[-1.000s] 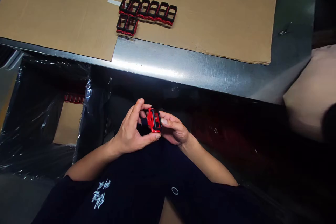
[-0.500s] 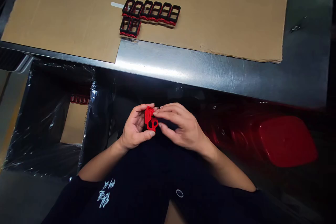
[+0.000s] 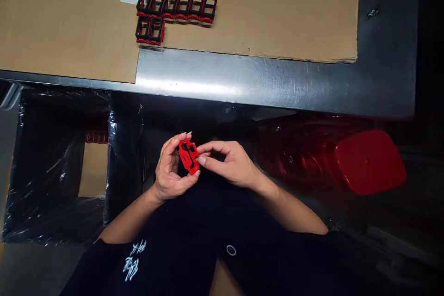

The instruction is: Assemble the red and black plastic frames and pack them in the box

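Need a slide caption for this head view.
Left hand holds a red-and-black frame, right hand at its edge, beside a table with similar frames in two rows on cardboard.

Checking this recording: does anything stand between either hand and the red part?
Nothing visible does. The left hand holds the red part, and the right hand is at its right side with no other object between. The black-and-red frames stand well apart, on the cardboard.
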Demonstrator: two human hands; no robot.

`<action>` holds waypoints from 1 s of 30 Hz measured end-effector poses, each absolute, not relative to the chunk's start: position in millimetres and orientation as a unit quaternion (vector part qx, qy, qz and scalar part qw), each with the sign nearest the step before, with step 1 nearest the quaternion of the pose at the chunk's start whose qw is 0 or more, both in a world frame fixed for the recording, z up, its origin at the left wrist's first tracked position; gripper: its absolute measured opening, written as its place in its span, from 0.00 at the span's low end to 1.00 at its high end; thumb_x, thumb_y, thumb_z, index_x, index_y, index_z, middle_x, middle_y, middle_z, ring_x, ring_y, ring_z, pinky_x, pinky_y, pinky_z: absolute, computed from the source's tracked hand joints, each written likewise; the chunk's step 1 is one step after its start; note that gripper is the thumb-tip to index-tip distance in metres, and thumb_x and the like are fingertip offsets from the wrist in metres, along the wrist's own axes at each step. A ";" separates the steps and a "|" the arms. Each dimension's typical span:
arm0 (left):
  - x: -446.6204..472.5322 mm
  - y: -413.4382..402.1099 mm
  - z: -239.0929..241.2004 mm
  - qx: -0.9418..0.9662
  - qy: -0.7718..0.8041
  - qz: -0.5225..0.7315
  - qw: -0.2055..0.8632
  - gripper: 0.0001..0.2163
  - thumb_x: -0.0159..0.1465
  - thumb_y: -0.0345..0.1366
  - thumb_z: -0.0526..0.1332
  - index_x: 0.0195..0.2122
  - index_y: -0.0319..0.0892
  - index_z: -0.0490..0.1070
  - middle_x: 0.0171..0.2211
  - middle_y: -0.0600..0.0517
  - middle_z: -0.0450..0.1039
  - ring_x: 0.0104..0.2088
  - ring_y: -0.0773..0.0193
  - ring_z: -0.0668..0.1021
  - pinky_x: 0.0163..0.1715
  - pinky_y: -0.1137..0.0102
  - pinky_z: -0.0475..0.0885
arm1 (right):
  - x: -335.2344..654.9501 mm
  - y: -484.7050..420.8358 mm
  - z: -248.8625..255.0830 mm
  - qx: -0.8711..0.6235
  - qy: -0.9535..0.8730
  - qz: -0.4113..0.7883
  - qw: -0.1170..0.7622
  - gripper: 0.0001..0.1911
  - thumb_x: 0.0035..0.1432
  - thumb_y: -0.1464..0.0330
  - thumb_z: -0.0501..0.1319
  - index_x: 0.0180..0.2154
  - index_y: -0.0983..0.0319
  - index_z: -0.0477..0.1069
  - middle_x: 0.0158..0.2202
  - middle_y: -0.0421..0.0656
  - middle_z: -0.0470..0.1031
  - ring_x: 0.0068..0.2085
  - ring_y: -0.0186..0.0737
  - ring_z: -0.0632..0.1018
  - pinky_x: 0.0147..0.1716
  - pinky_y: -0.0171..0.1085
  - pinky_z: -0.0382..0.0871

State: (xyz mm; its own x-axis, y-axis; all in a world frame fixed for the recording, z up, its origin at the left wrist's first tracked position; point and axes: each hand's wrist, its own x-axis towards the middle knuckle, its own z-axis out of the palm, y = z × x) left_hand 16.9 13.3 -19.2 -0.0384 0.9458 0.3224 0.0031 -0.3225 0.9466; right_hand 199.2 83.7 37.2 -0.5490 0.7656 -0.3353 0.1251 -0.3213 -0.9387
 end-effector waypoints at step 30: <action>-164.9 18.7 -29.6 0.472 0.651 0.593 0.034 0.32 0.59 0.49 0.69 0.61 0.47 0.60 0.61 0.44 0.59 0.57 0.52 0.76 0.54 0.56 0.77 | 195.6 86.3 -1.4 -0.494 -0.473 0.707 0.181 0.15 0.54 0.56 0.73 0.40 0.58 0.83 0.32 0.43 0.84 0.33 0.38 0.81 0.36 0.36 0.76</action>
State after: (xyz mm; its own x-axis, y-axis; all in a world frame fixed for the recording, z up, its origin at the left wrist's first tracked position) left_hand -164.9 18.7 -29.6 -0.5517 0.6555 0.5156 0.5743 -0.1497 0.8048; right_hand 195.6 86.3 -1.4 -0.4470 0.7226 -0.5273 0.2110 -0.4877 -0.8471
